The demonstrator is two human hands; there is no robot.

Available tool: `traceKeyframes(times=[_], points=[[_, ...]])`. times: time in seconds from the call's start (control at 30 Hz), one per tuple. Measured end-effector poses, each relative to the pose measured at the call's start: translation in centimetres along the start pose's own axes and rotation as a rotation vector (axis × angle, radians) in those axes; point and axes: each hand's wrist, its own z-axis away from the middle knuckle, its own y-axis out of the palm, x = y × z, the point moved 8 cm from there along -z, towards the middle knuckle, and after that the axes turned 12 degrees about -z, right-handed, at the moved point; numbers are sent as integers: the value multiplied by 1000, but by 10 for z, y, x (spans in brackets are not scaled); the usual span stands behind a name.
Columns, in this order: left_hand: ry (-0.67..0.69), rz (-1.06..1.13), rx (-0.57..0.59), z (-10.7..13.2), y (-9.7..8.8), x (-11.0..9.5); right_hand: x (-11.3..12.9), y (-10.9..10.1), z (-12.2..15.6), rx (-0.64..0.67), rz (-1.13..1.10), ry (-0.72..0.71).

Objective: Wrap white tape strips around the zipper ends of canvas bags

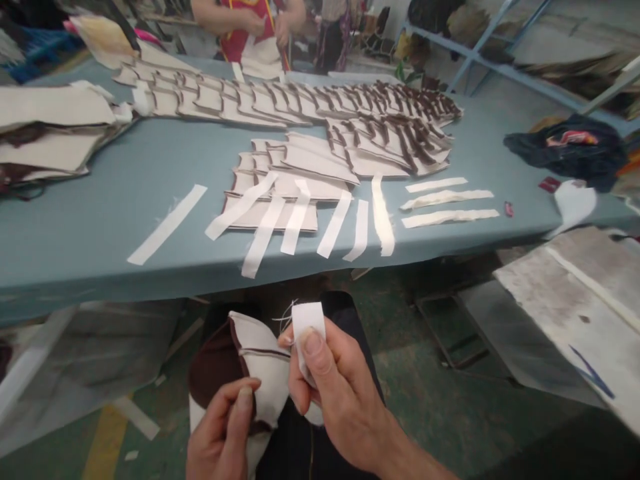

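On my lap lies a cream and dark brown fabric piece (270,383), with a dark seam across its cream part. My left hand (225,427) pinches the brown edge of this piece between thumb and forefinger. A short white fabric strip (308,315) sticks up from my right hand (343,387), its thumb pressed flat on the strip. Loose white threads trail from the strip's left side. Most of the right fingers lie behind the strip, and the piece's lower part is partly hidden by my hands.
The blue-covered table (165,150) ahead bears long overlapping rows of cream and brown fabric pieces (225,100). Several white strips (167,225) lie along its near edge. A person (250,27) handles cream fabric across the table. A worn board (575,300) stands at right.
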Motion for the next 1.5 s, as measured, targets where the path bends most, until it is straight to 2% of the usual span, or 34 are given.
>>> traceKeyframes(times=[0.2, 0.3, 0.43, 0.6, 0.77, 0.87, 0.97, 1.03, 1.17, 1.33, 1.5], points=[[15, 137, -24, -19, -18, -28, -7, 3, 6, 45, 151, 40], [0, 263, 26, -23, -16, -45, -8, 6, 8, 118, 138, 70], [36, 323, 123, -18, -11, -65, -11, 8, 11, 201, 174, 115], [86, 333, 240, -5, -4, -76, -23, 5, 14, 237, 276, 192], [86, 261, 247, -2, -4, -79, -24, 7, 13, 329, 440, 178], [4, 346, 288, -2, 1, -69, -23, 6, 10, 344, 456, 168], [-81, 431, 302, -2, 7, -57, -25, 0, 5, 279, 395, 165], [-89, 434, 275, -2, 7, -54, -29, -5, 3, 214, 331, 174], [-105, 455, 255, -4, 10, -52, -40, -10, 0, 138, 203, 194], [-148, 472, 259, -4, 16, -53, -46, -14, 0, 122, 127, 225], [-171, 495, 191, -10, 14, -55, -46, -20, -4, 58, 28, 218]])
